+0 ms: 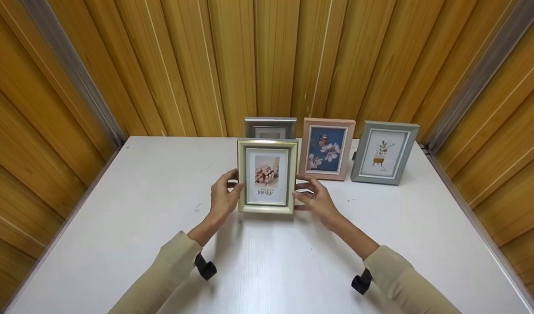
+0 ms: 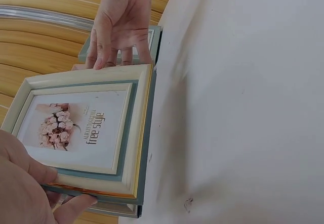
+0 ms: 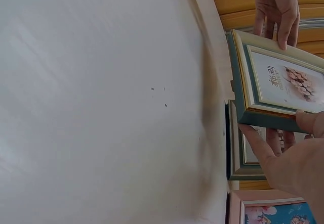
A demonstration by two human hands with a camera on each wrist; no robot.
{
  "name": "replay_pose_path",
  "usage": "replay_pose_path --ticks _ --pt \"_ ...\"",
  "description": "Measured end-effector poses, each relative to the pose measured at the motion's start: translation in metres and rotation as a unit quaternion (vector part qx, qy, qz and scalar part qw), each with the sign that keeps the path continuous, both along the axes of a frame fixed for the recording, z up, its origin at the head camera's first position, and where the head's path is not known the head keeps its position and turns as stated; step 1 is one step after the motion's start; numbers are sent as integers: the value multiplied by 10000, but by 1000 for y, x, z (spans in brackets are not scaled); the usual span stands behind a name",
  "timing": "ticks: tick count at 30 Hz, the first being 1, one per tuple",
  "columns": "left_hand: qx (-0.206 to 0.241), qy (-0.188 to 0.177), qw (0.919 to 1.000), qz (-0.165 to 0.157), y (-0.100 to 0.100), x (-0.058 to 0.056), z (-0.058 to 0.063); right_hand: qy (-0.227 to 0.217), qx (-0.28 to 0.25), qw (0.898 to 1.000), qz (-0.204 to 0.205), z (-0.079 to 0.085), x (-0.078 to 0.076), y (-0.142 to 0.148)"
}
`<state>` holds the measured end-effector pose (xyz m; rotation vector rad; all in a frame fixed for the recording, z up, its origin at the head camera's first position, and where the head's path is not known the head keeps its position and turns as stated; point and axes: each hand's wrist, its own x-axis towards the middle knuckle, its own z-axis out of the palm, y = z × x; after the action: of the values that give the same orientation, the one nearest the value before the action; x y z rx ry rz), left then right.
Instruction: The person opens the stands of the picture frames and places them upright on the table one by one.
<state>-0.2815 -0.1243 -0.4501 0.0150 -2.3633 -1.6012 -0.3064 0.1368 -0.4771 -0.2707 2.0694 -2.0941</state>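
Observation:
My left hand [image 1: 225, 194] and right hand [image 1: 317, 198] hold a cream-gold picture frame [image 1: 267, 208] upright between them, one at each side edge. It has a blue-green inner border and a picture of pink roses with "free style" lettering. Each thumb presses the front or edge while the other fingers reach behind, as the left thumb [image 2: 43, 173] and right thumb [image 3: 305, 120] show. The frame appears lifted slightly off the table. Behind it stands a silver-grey frame [image 1: 270, 122], its lower part hidden in the head view.
Right of the held frame stand a pink frame [image 1: 327, 121] with a blossom picture and a grey-green frame [image 1: 357, 170] with a potted-plant picture. All are on a white table [image 1: 162, 187]. Yellow wood-look panels [image 1: 232, 65] close off the back and sides.

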Motion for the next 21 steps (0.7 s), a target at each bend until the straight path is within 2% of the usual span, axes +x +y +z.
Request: replay_pose_path --ticks 9,16,21 --pt "39 137 9995 272 -15 0 -1 168 -137 9997 129 5 -1 -17" --pt "152 35 9996 231 -31 1 -2 308 -222 9992 135 6 1 -32" --pt "404 -27 9990 181 -47 1 -5 362 -303 9986 258 4 1 -46"
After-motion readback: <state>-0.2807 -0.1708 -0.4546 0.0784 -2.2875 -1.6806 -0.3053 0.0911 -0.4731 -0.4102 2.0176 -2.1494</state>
